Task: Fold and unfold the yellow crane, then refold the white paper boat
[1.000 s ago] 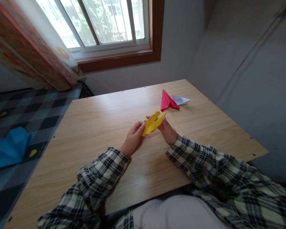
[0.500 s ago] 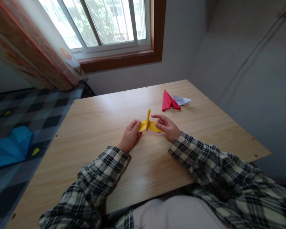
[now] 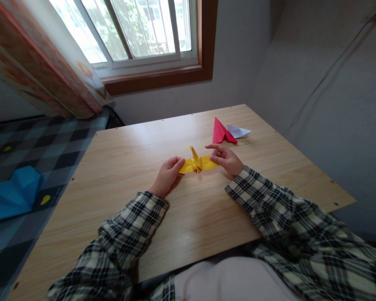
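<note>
A yellow origami crane (image 3: 196,164) is stretched between my two hands, above the middle of the wooden table (image 3: 175,225). My left hand (image 3: 167,173) pinches the tip of its left wing between thumb and fingers. The right wing's tip is pinched by my right hand (image 3: 227,159), whose index finger points out to the left above the paper. One narrow folded point of the crane sticks up and away from me; the middle of the body is spread flat.
A red paper plane (image 3: 222,132) and a white folded paper piece (image 3: 239,131) lie near the table's far right corner. A large blue folded paper (image 3: 14,194) rests on a checked cloth (image 3: 6,251) at left. Beyond the table are a window (image 3: 144,33) and a curtain (image 3: 47,54).
My hands have drawn apart, pulling the wings outward. The crane's body, upright and narrow before, is now opened and flattened. My right hand has shifted slightly right.
</note>
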`<action>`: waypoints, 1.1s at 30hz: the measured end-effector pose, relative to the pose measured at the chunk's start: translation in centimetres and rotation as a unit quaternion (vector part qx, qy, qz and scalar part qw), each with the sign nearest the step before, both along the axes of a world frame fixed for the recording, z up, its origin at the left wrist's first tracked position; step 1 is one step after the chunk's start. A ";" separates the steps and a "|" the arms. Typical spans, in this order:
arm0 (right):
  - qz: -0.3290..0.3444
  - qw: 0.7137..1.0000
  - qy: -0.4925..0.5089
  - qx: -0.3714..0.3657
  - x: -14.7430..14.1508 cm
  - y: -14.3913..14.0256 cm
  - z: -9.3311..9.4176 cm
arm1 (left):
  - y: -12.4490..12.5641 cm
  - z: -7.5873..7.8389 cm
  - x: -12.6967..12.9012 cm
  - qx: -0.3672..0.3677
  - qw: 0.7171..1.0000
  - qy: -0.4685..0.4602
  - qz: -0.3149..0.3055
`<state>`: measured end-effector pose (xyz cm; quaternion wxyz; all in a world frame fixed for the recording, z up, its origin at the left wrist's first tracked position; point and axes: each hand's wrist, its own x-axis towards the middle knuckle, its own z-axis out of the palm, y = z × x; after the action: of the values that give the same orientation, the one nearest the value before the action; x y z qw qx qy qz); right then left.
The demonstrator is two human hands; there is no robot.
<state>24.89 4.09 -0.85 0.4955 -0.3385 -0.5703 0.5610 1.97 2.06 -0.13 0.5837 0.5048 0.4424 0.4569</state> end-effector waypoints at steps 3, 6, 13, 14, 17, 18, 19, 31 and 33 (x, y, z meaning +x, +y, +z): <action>0.023 1.000 -0.015 0.015 0.4 0.3 -0.2 | 0.1 0.1 -0.2 -0.004 1.000 0.020 -0.012; 0.037 0.998 -0.040 0.036 0.7 0.4 -0.6 | 0.5 -0.1 -0.4 0.007 0.998 0.052 -0.018; 0.033 0.994 -0.082 0.066 1.2 0.5 -0.9 | 1.2 -0.9 -0.9 0.094 0.982 0.163 -0.028; 0.032 0.993 -0.088 0.069 1.2 0.5 -1.0 | 1.2 -1.0 -1.0 0.106 0.978 0.176 -0.028; 0.017 0.990 -0.111 0.080 1.2 0.4 -1.0 | 1.1 -0.9 -1.0 0.133 0.967 0.217 -0.024; 0.010 0.989 -0.120 0.083 1.2 0.4 -0.9 | 1.1 -0.8 -1.0 0.140 0.962 0.232 -0.022; 0.003 0.988 -0.129 0.086 1.2 0.4 -0.9 | 1.0 -0.7 -1.0 0.147 0.958 0.246 -0.020; -0.045 0.972 -0.209 0.100 1.6 0.6 -1.0 | 0.7 -0.3 -0.9 0.213 0.906 0.366 0.014; -0.055 0.967 -0.224 0.105 1.6 0.7 -1.1 | 0.6 -0.2 -0.9 0.212 0.896 0.389 0.023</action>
<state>26.51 4.80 -1.92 0.4179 -0.4327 -0.7032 0.3791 1.05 2.69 -0.36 0.2337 0.7437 0.5380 0.3208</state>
